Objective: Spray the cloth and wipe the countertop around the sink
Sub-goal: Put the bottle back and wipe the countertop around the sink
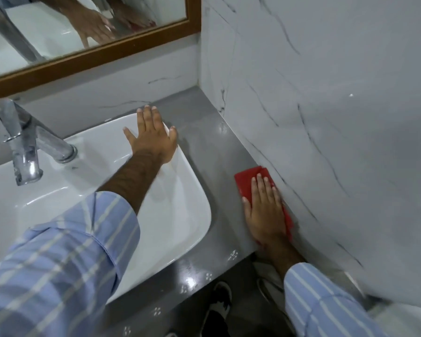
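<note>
A red cloth (247,182) lies flat on the grey countertop (212,152), on the strip between the white sink (180,215) and the marble side wall. My right hand (264,210) presses flat on the cloth, fingers together and pointing away from me. My left hand (151,135) rests open and flat on the sink's far right rim, fingers spread. No spray bottle is in view.
A chrome tap (24,152) stands at the left behind the basin. A wood-framed mirror (93,54) hangs above the back wall. The marble wall (326,117) closes off the right side. Below the counter's front edge, a dark shoe (219,302) shows on the floor.
</note>
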